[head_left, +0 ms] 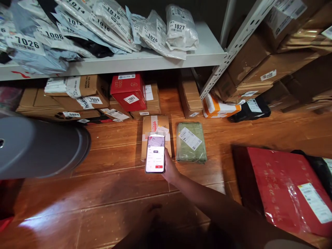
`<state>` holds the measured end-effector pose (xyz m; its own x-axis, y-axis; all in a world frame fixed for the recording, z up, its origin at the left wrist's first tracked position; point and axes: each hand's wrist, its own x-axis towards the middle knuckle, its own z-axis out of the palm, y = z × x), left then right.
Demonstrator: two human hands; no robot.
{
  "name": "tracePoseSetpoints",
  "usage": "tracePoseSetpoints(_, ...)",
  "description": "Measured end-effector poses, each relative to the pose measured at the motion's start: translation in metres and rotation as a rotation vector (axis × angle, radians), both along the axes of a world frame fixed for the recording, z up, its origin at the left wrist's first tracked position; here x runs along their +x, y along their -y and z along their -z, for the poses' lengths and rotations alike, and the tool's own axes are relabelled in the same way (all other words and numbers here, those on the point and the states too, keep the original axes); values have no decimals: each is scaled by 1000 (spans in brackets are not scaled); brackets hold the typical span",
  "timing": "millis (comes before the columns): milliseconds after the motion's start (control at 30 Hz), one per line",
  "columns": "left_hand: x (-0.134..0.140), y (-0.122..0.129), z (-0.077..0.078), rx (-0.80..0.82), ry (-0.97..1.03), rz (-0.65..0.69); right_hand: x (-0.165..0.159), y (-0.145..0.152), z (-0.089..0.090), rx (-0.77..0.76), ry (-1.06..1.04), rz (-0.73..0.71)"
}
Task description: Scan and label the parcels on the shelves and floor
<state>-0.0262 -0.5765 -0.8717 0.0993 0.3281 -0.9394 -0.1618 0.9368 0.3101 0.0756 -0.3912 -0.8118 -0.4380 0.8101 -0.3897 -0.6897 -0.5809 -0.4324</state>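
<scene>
From my remote seat I see the right hand (169, 167) closed around the lower right edge of a phone (155, 155), with most of the fingers hidden behind it. The phone extends up and left from the grip, lit screen facing me, covering part of a taped brown carton (145, 126) on the wooden floor (109, 148); I can't judge the gap beneath. A green parcel (192, 154) lies just right of the carton. Low down, I cannot tell whether a dark shape (151, 209) is the left hand or shadow, nor how its fingers stand.
</scene>
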Motion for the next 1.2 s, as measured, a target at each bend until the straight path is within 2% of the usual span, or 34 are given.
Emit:
tracePoseSetpoints(200, 1, -2, -2, -17, -6, -15, 1, -1, -4, -44, 23, -18)
tracePoseSetpoints(567, 1, -4, -5, -4, -40, 9, 3, -2, -5, -32, 35, -57)
tracePoseSetpoints(733, 0, -1, -2, 10, 4, 10, 12, -1, -5, 110, 55, -40)
tracePoseSetpoints(800, 0, 0, -1, 27, 4, 11, 16, -1, -8, 158, 60, -75)
tracePoseSetpoints(967, 1, -3, -3, 36, 10, 17, 22, -1, -9, 201, 85, -190)
tracePoseSetpoints(1200, 2, -8, -5, 14, -1, 33, 26, 0, -2, 249, 141, -223)
